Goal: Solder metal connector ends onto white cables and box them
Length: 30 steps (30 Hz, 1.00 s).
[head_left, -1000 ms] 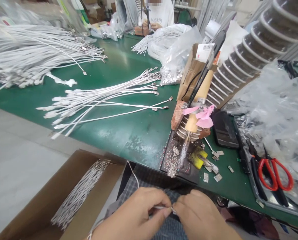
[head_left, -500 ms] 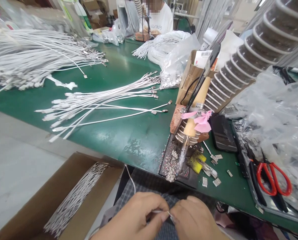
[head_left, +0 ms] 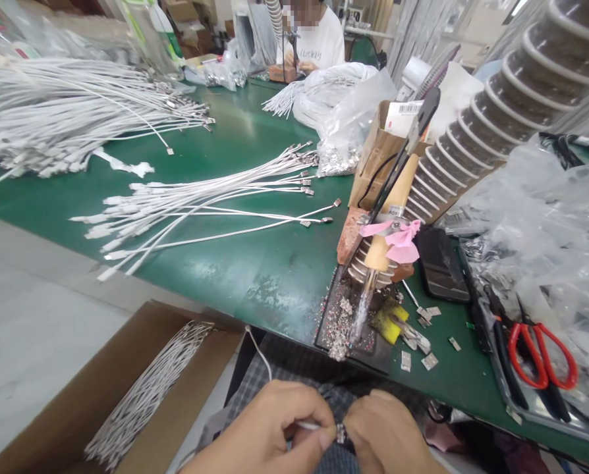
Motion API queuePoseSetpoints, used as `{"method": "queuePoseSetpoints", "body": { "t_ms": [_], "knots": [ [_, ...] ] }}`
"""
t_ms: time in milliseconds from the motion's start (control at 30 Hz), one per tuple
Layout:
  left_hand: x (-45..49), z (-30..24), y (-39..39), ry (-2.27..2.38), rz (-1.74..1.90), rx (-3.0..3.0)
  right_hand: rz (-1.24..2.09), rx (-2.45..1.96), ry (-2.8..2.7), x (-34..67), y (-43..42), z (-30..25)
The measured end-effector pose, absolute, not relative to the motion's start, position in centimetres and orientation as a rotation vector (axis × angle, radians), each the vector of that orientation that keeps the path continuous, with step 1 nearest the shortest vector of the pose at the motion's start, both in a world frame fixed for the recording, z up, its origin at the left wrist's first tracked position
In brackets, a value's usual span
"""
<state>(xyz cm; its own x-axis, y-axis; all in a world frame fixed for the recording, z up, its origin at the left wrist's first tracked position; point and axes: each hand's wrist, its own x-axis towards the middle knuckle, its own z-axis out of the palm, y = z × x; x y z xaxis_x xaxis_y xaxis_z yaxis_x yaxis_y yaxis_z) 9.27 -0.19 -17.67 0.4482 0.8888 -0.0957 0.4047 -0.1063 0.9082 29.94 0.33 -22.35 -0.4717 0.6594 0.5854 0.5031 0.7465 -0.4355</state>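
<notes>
Low in the view, above the lap, my left hand (head_left: 284, 418) pinches a white cable (head_left: 306, 426) between thumb and forefinger. At the cable's end, between my two hands, sits a small metal connector (head_left: 341, 433). My right hand (head_left: 391, 428) is closed against the connector's other side; its fingertips are partly hidden. Just beyond the hands, a soldering iron (head_left: 376, 253) with a wooden handle and pink ribbon points down over a black plate (head_left: 324, 316) strewn with solder bits. Loose connector pieces (head_left: 429, 361) and a yellow sponge (head_left: 391, 322) lie beside it.
White cables with metal ends (head_left: 215, 191) lie on the green table (head_left: 200, 283); a larger cable pile (head_left: 77, 118) is behind. A cardboard box (head_left: 52, 401) holds more. Red-handled scissors (head_left: 541, 355), a phone (head_left: 443, 263) and a ribbed hose (head_left: 497, 99) are right. A co-worker (head_left: 319, 39) sits opposite.
My hands have moved slightly apart, and the metal connector between them shows more clearly. The things on the table have stayed in place.
</notes>
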Motion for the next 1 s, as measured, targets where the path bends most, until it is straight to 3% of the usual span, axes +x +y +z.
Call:
{"method": "queuePoseSetpoints", "body": {
  "t_ms": [167, 300, 500, 633, 867, 1000],
  "knots": [
    [9.2, -17.5, 0.0, 1.119, 0.643, 1.680, 0.767, -0.945, -2.077, 31.5, -0.3, -22.8],
    [9.3, -17.7, 0.0, 1.120, 0.709, 1.703, 0.858, -0.835, -2.002, 31.1, -0.1, -22.8],
    [9.3, -17.9, -0.1, 1.172, 0.692, 1.714, 0.749, -0.942, -1.807, 29.5, 0.0, -22.6],
    [9.1, -17.6, -0.1, 1.152, 0.648, 1.728, 0.760, -0.920, -1.955, 30.4, 0.3, -22.0],
    [9.0, -18.0, -0.1, 1.153, 0.614, 1.784, 0.233, -0.749, -2.289, 31.3, 1.2, -21.2],
    [9.1, -17.9, -0.1, 1.170, 0.590, 1.784, 0.120, -0.782, -2.264, 30.0, 1.4, -21.2]
  ]
}}
